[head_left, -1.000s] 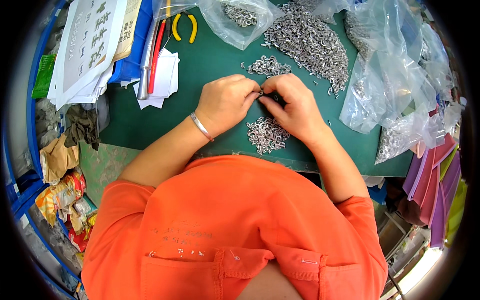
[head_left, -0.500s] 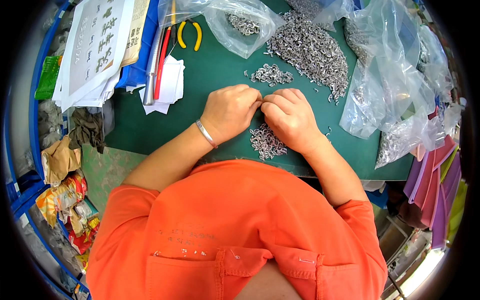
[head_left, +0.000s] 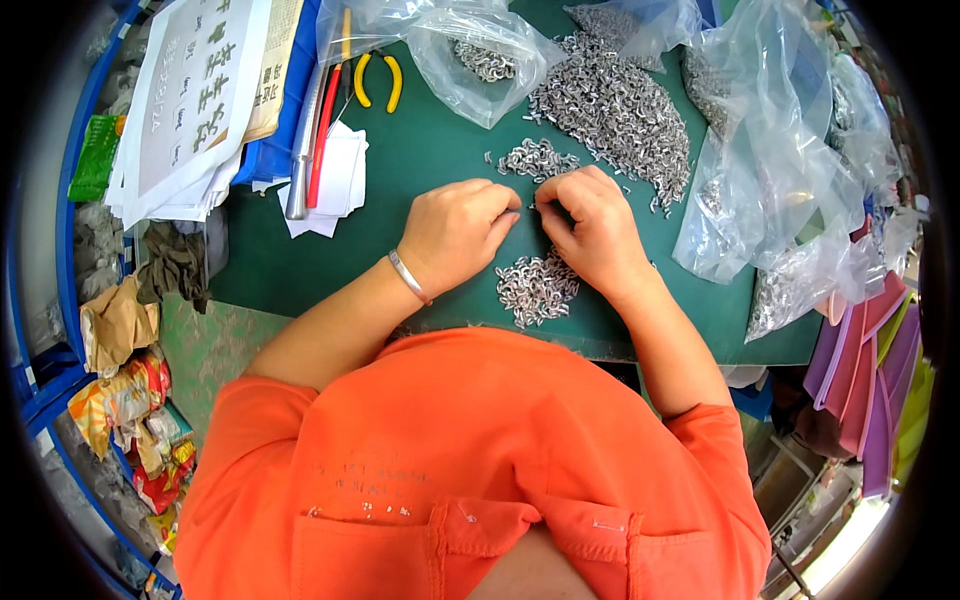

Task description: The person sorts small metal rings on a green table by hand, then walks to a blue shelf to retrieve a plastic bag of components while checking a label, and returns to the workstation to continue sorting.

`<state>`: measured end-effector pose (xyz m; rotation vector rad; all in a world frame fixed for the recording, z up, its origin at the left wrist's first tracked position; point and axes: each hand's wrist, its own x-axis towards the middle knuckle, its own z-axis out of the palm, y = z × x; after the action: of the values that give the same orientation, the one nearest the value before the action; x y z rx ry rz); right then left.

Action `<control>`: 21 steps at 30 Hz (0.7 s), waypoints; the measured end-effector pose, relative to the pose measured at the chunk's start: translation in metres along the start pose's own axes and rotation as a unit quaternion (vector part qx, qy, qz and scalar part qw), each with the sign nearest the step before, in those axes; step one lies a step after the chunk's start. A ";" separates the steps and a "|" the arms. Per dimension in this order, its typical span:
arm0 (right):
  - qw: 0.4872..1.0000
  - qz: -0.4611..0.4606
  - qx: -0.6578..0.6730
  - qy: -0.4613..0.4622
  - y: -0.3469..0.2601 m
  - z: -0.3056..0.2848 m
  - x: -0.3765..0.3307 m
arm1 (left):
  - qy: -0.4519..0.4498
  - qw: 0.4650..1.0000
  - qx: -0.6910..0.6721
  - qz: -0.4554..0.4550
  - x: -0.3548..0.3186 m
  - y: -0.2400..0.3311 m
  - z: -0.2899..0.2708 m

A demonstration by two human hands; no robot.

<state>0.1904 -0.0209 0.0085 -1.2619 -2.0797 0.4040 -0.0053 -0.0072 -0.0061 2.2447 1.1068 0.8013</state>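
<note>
Curling left hand, right hand | grip: both near-pinched, contents unclear | 2 small metal heaps, 1 large heap

The head view comes from a wide fisheye camera, the left of two worn side by side on the person's head. It looks steeply down past the orange shirt, which fills the lower part, and faces the table, which reaches away to the top edge. The left hand and right hand lie near the middle, within arm's reach of the lens. The blue shelf frame curves along the left rim, and the corners are black.
</note>
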 end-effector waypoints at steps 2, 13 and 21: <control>1.000 0.023 -0.001 0.010 0.003 -0.001 0.001 | 0.008 1.000 -0.012 -0.004 0.001 -0.001 0.001; 0.998 0.041 0.051 0.000 -0.003 0.000 -0.003 | -0.011 0.999 0.033 0.026 0.010 0.004 0.007; 0.997 0.072 0.012 0.004 -0.003 0.000 -0.004 | 0.011 0.999 0.037 0.023 0.018 0.004 0.005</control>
<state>0.1896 -0.0263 0.0091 -1.4016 -1.9785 0.4853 0.0091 0.0047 -0.0021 2.3362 1.1157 0.8172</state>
